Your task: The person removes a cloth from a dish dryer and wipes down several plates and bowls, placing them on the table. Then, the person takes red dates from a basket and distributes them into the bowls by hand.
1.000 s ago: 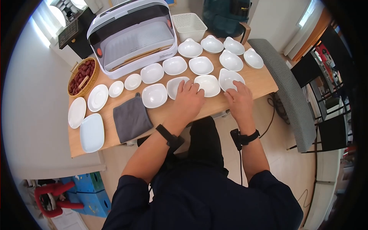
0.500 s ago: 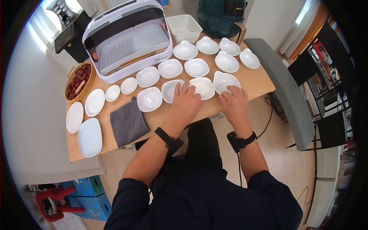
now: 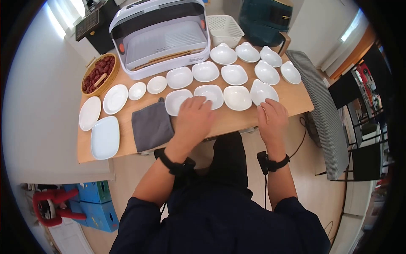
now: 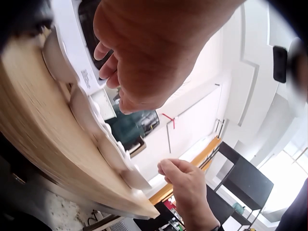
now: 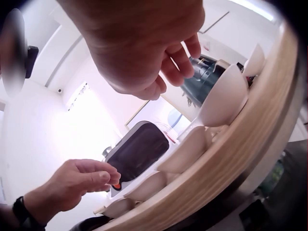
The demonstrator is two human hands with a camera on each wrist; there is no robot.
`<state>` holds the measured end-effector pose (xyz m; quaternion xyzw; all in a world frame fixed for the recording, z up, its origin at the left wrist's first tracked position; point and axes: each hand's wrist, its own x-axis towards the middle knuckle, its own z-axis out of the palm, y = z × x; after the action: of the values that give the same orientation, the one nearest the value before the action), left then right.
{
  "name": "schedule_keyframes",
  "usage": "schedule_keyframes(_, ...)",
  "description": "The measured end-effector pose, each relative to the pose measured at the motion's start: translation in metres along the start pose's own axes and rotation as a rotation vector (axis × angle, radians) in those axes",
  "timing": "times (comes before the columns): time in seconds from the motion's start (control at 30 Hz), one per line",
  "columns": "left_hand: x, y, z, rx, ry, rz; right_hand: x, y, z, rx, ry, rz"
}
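Observation:
White bowls stand in rows on the wooden table point(image 3: 220, 123). In the head view the left hand point(image 3: 193, 122) is over the near edge of two front-row bowls, a left one point(image 3: 175, 100) and its neighbour point(image 3: 211, 94). The left wrist view has this hand point(image 4: 144, 57) raised above the bowls, fingers loosely bent, holding nothing. The right hand point(image 3: 272, 120) is at the near side of the spouted bowl point(image 3: 263, 91); in the right wrist view it point(image 5: 149, 53) hovers with relaxed fingers, grasping nothing. Between them sits a cream bowl point(image 3: 237, 98).
A grey cloth point(image 3: 152, 126), square plate point(image 3: 105, 137), oval plate point(image 3: 90, 113) and small saucers point(image 3: 157, 84) lie leftward. Behind are a basket of red fruit point(image 3: 101, 76), a white dish cabinet point(image 3: 163, 42), a white basket point(image 3: 224, 31) and a dark green appliance point(image 3: 264, 21).
The left hand has shifted left, from the second and third front bowls toward the first and second. The right hand has drawn slightly back from the spouted bowl. The head view has shifted.

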<state>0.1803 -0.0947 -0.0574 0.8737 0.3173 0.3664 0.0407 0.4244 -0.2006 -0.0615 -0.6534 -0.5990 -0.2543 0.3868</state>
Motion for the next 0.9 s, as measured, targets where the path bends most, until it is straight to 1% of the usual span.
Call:
schedule_keyframes(0.03,-0.014,-0.012,-0.017,0.014,0.05,-0.068,-0.002,-0.01,-0.003,0.022,-0.01,-0.003)
schedule_keyframes(0.1,-0.042,-0.037,-0.043,0.148,0.107,-0.279,-0.009,-0.036,-0.004,0.28,-0.109,0.07)
schedule_keyframes(0.13,-0.054,-0.051,-0.053,0.165,0.108,-0.298,-0.013,-0.05,0.001,0.301,-0.12,0.062)
schedule_keyframes(0.2,-0.081,-0.076,-0.064,0.284,0.138,-0.43,-0.016,-0.085,0.014,0.512,-0.225,-0.069)
schedule_keyframes(0.23,-0.093,-0.086,-0.065,0.311,0.07,-0.469,-0.016,-0.103,0.021,0.573,-0.29,-0.112)
schedule_keyframes(0.27,-0.098,-0.088,-0.068,0.325,0.078,-0.483,-0.017,-0.121,0.027,0.632,-0.356,-0.155)
schedule_keyframes(0.3,-0.1,-0.089,-0.068,0.347,0.017,-0.466,-0.017,-0.137,0.035,0.646,-0.36,-0.168)
schedule_keyframes(0.33,-0.102,-0.09,-0.068,0.367,-0.045,-0.447,-0.016,-0.153,0.044,0.683,-0.4,-0.25)
schedule_keyframes(0.37,-0.106,-0.095,-0.067,0.329,-0.113,-0.476,-0.016,-0.166,0.052,0.716,-0.441,-0.331)
schedule_keyframes(0.4,-0.108,-0.097,-0.067,0.334,-0.108,-0.484,-0.016,-0.178,0.06,0.723,-0.443,-0.339)
schedule_keyframes(0.43,-0.108,-0.099,-0.067,0.363,-0.109,-0.463,-0.014,-0.188,0.068,0.68,-0.456,-0.389)
schedule_keyframes(0.47,-0.109,-0.1,-0.067,0.39,-0.112,-0.441,-0.014,-0.194,0.074,0.635,-0.47,-0.437)
schedule_keyframes(0.5,-0.11,-0.102,-0.067,0.378,-0.145,-0.463,-0.019,-0.195,0.081,0.639,-0.468,-0.446)
schedule_keyframes(0.53,-0.111,-0.104,-0.068,0.384,-0.136,-0.468,-0.025,-0.196,0.09,0.593,-0.519,-0.456)
schedule_keyframes(0.57,-0.111,-0.106,-0.069,0.378,-0.139,-0.476,-0.026,-0.198,0.094,0.547,-0.568,-0.464)
schedule_keyframes(0.6,-0.112,-0.109,-0.07,0.372,-0.14,-0.484,-0.028,-0.199,0.095,0.552,-0.561,-0.476)
schedule_keyframes(0.67,-0.112,-0.114,-0.073,0.381,-0.116,-0.467,-0.029,-0.201,0.095,0.498,-0.607,-0.464)
schedule_keyframes(0.7,-0.11,-0.112,-0.076,0.338,-0.144,-0.487,-0.028,-0.203,0.094,0.505,-0.599,-0.477)
schedule_keyframes(0.73,-0.106,-0.113,-0.081,0.295,-0.171,-0.503,-0.027,-0.203,0.094,0.56,-0.541,-0.418)
schedule_keyframes(0.77,-0.099,-0.118,-0.088,0.292,-0.079,-0.451,-0.025,-0.203,0.095,0.613,-0.481,-0.358)
schedule_keyframes(0.8,-0.088,-0.128,-0.098,0.301,-0.069,-0.451,-0.023,-0.2,0.098,0.618,-0.472,-0.368)
schedule_keyframes(0.87,-0.065,-0.16,-0.124,0.072,0.144,-0.61,-0.024,-0.196,0.101,0.724,-0.369,-0.21)
schedule_keyframes(0.9,-0.053,-0.186,-0.136,0.035,0.19,-0.726,-0.017,-0.2,0.099,0.755,-0.299,-0.181)
